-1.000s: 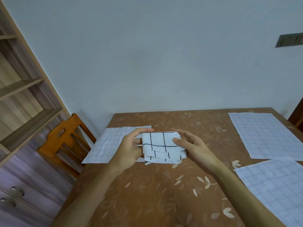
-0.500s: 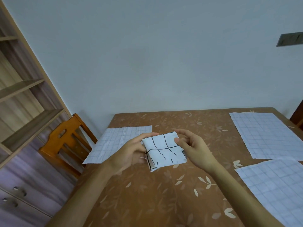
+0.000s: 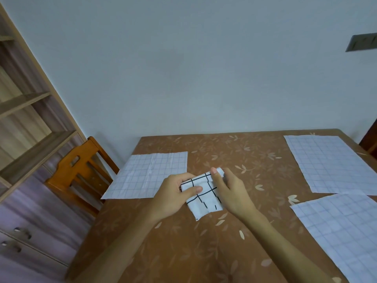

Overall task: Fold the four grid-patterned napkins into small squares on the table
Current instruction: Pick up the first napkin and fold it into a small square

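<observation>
In the centre of the frame, my left grip (image 3: 173, 193) pinches the folded napkin (image 3: 206, 199) at its left edge, thumb on top. My right grip (image 3: 230, 190) holds its far corner, thumb pressing the cloth. The small square sits tilted just above the worktop (image 3: 234, 252); whether it touches, I cannot tell. Spread flat are the left napkin (image 3: 151, 174), the upper-right napkin (image 3: 330, 162) and the lower-right napkin (image 3: 346, 231).
</observation>
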Demonstrator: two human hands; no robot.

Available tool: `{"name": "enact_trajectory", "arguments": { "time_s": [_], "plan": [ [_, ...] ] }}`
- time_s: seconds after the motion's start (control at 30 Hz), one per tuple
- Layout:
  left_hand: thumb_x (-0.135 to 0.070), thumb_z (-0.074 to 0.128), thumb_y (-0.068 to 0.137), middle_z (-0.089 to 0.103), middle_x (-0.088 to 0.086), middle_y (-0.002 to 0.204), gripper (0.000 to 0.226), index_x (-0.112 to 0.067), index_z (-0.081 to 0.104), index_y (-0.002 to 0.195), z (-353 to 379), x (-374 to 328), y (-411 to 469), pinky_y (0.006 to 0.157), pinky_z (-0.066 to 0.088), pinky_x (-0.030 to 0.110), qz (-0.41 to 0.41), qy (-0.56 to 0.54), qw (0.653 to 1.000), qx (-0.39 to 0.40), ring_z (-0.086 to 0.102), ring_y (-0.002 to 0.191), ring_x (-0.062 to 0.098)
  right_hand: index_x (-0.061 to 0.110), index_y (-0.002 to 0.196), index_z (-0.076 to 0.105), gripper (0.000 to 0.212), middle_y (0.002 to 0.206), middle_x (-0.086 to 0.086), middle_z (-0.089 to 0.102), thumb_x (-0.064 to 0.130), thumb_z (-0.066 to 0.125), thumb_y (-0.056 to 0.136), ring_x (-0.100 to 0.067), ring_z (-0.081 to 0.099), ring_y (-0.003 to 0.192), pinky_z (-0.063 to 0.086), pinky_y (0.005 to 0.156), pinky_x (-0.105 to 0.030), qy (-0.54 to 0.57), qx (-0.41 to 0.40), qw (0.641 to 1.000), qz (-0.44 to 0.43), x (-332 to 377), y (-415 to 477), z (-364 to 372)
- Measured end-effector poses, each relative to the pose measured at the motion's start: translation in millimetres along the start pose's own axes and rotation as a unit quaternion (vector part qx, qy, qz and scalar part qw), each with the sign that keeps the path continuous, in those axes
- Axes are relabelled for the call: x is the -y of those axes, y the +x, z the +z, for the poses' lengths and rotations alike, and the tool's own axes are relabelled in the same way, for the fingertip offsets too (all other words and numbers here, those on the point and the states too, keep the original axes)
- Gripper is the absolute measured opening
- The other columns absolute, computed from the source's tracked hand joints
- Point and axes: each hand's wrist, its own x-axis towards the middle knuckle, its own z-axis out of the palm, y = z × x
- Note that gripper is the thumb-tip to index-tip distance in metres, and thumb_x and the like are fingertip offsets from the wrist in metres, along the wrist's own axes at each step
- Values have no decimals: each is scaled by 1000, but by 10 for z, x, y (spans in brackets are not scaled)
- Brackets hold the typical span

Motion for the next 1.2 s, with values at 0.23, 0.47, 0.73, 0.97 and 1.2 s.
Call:
{"name": "enact_trajectory", "arguments": {
  "time_s": [0.23, 0.47, 0.73, 0.97, 1.2],
  "plan": [
    [-41, 62, 97, 68, -1, 70, 38, -5, 68, 87, 574, 459, -69, 58, 47, 26, -116, -33, 975, -189, 66, 63, 12, 23, 66, 38, 43, 58, 7, 48, 45, 42, 102, -4, 46, 50, 37, 51, -20, -11, -77, 995, 55, -468, -129, 356],
    [-42, 60, 98, 64, -2, 67, 31, -15, 56, 82, 1051, 1061, -152, 55, 41, 19, -70, 103, 973, -196, 55, 58, 12, 15, 120, 52, 54, 114, -7, 63, 61, 34, 96, -31, 64, 99, 48, 76, -39, -159, -71, 983, 67, -1067, -254, 696],
    [-35, 68, 95, 48, -7, 50, 29, -8, 63, 85, 1348, 1940, -169, 48, 31, 18, -93, 68, 989, -95, 53, 51, 12, 16, 46, 37, 65, 47, -7, 51, 46, 38, 103, -33, 60, 50, 34, 47, -30, -276, 13, 953, 126, -1892, -250, 1035],
    [-43, 56, 100, 62, 2, 70, 33, -11, 59, 91, 1594, 2587, -378, 56, 44, 29, -155, 93, 981, -71, 59, 62, 16, 8, 108, 61, 41, 95, -14, 68, 41, 38, 105, -40, 67, 81, 49, 62, -40, -365, 112, 917, 115, -2441, -306, 1265],
    [-49, 44, 101, 71, 3, 98, 39, -15, 58, 116, 1533, 2770, -449, 65, 50, 35, -199, 229, 951, -56, 70, 86, 25, 9, 135, 54, 51, 149, -12, 50, 20, 57, 85, -29, 46, 137, 46, 105, -44, -411, 141, 896, -94, -2649, -760, 1575]
  ]
}}
